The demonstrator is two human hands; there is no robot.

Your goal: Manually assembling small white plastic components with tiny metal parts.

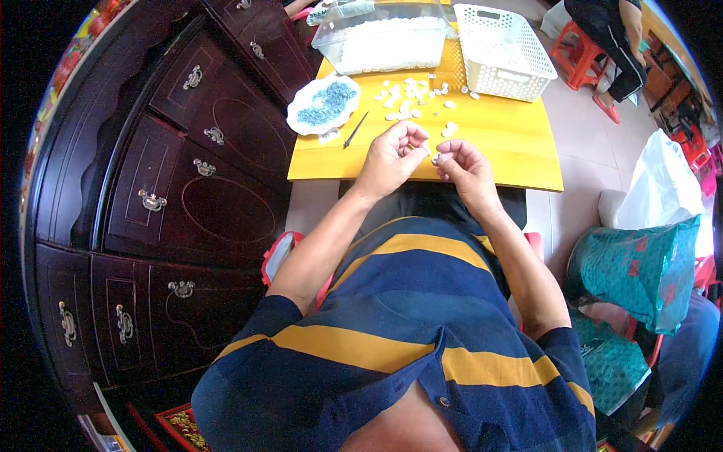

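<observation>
**Over the table's near edge, two hands pinch one small white piece**

Both the left hand and right hand close their fingertips on a white piece between them. Loose white pieces, a dark pick and open yellow table lie beyond.

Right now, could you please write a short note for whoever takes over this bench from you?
Left hand: fingers pinched together over the near edge of the yellow table, close to the right hand.
Right hand: pinching a small white piece between the fingertips.
More loose white pieces lie scattered mid-table. A white dish of blue bits and a dark pointed tool sit to the left.
At the far edge: a clear tub filled with white pieces, and a white basket whose contents cannot be seen.
Left: the scattered pieces are untouched.
</observation>
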